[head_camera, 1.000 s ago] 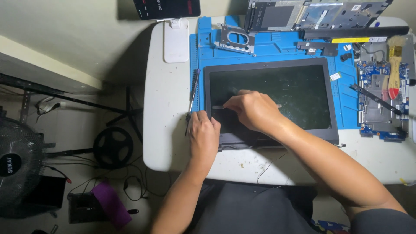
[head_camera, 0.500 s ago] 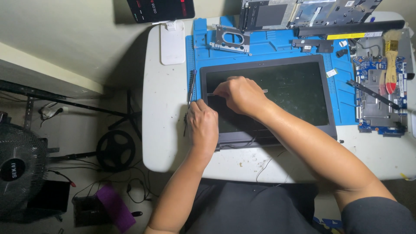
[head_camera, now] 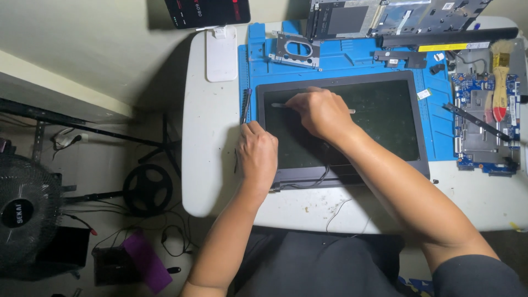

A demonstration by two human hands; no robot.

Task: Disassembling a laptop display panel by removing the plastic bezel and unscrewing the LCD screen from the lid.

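Right hand of mine is closed in a narrow grip on a thin metal tool, whose tip pokes out toward 9 o'clock over the dark laptop screen panel; the other end of the tool shows just past my knuckles at 3 o'clock. Left hand is curled, pressing down on the panel's left bezel at about 7 o'clock from the right hand; I cannot tell whether it pinches anything. I see the panel lying flat on a blue work mat near the middle of the white table, with a loose cable trailing along its lower edge.

At 9 o'clock of the panel a slim dark tool lies on the mat edge. Toward 12 o'clock sit a metal drive bracket and a stripped laptop chassis. At 3 o'clock I see a blue circuit board, with a brush lying on it. A white stand holding a dark phone sits at 11 o'clock.
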